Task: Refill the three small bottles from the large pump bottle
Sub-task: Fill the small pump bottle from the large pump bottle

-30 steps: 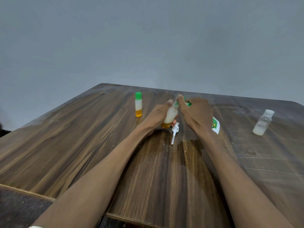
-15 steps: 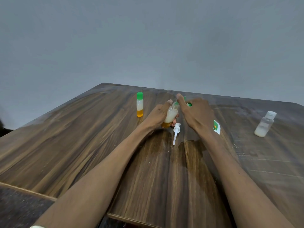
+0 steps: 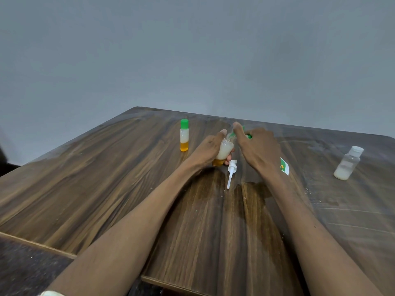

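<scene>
**Cap meets neck between our two hands**

We hold the small bottle (image 3: 224,149) in our left hand (image 3: 208,149), fingers curled round its body, and it leans with its long axis tipped away from us and toward our right hand (image 3: 257,149). That hand pinches a green cap (image 3: 243,130) right at the bottle's open neck, so the hands are close together, nearly touching. We judge the next move turns on lining the cap with that tilted neck. The bottle shows milky white liquid over an amber layer at the base. A white pump head (image 3: 231,171) lies on the table (image 3: 106,178) just below our hands. Left of our left hand stands a capped bottle (image 3: 184,135); well right of our right hand, a white-capped bottle (image 3: 348,163).
</scene>
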